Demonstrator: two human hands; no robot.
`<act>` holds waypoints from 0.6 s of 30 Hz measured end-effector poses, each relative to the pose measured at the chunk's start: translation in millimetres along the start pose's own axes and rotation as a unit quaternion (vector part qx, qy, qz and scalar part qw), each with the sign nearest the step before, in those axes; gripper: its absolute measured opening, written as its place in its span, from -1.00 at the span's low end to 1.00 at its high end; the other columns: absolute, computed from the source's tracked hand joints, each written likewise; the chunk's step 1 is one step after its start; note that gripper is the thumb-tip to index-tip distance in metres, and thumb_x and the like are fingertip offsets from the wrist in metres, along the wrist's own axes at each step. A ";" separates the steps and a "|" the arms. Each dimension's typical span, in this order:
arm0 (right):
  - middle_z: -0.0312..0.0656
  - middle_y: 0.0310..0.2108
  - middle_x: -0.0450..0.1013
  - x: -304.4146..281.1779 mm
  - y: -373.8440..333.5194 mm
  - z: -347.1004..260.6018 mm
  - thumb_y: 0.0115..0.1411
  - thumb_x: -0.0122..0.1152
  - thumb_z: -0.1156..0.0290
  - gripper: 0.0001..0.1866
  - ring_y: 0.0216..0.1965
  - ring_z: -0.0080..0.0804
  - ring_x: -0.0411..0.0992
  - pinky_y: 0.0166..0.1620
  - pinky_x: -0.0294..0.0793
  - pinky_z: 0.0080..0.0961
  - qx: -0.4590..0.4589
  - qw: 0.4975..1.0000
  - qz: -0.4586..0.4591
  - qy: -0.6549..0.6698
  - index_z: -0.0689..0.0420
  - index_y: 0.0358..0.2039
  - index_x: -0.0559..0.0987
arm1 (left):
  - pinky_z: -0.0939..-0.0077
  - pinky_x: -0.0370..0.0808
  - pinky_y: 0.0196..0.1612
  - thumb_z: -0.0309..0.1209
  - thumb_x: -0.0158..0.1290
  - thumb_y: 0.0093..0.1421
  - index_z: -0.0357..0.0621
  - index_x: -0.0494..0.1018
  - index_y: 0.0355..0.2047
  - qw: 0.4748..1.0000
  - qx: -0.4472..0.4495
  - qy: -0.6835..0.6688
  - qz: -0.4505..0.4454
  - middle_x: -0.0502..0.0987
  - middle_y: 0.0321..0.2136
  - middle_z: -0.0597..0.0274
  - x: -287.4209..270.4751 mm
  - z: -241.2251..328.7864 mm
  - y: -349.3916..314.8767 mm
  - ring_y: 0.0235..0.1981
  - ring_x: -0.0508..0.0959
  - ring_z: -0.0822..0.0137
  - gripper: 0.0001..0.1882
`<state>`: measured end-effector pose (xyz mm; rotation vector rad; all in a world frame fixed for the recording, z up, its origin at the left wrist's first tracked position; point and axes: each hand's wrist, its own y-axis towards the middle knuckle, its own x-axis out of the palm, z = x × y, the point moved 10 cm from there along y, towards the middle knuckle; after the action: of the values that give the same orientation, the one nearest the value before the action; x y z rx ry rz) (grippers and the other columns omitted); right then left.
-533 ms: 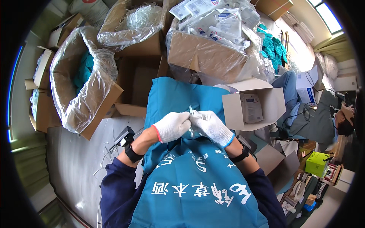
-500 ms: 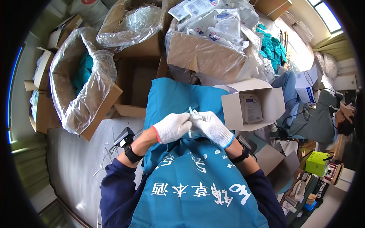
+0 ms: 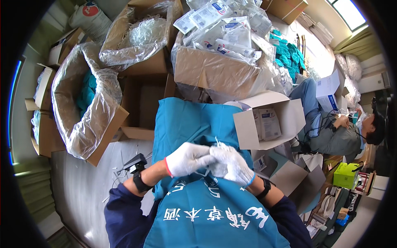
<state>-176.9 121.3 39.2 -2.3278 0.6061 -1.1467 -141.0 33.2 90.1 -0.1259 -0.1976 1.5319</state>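
Note:
Above my lap, my left hand (image 3: 187, 159) and my right hand (image 3: 232, 165), both in white knit gloves, meet with their fingers closed together. A thin whitish strand (image 3: 217, 141) pokes up between them, and another pale loop shows just under the fingers. What they grip is mostly covered by the gloves, so its kind cannot be made out. Beneath lies a teal apron (image 3: 194, 120) with white print, spread over my lap and reaching up to the boxes. Dark bands with small devices sit on both wrists.
Ahead stands a carton (image 3: 215, 74) heaped with clear packets. A white box (image 3: 271, 120) holding packets lies open at my right. Plastic-lined cartons (image 3: 87, 99) stand at the left, one with teal cloth inside. Another person (image 3: 335, 132) sits at the far right.
Both hands have come down closer to my body, and the right hand now overlaps the left fingertips. My view has shifted slightly. The other person's hands have moved down from the head.

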 end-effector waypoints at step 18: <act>-0.43 -0.77 0.16 -152.0 -100.6 -179.0 0.42 -0.11 0.14 -0.56 -0.85 -0.58 0.01 -0.76 0.05 -0.60 -0.340 0.859 0.334 0.187 -0.11 -0.65 0.29 | 0.74 0.27 -0.47 -0.34 -0.04 0.34 -0.14 0.45 -0.28 0.940 -0.103 -0.276 0.170 0.48 -0.40 0.33 -135.4 -45.5 -48.3 -0.53 0.37 0.61 -0.85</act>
<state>-388.7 249.2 102.6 -2.0493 2.0562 -1.1357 -88.1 -101.9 48.9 0.1158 -0.8210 1.8632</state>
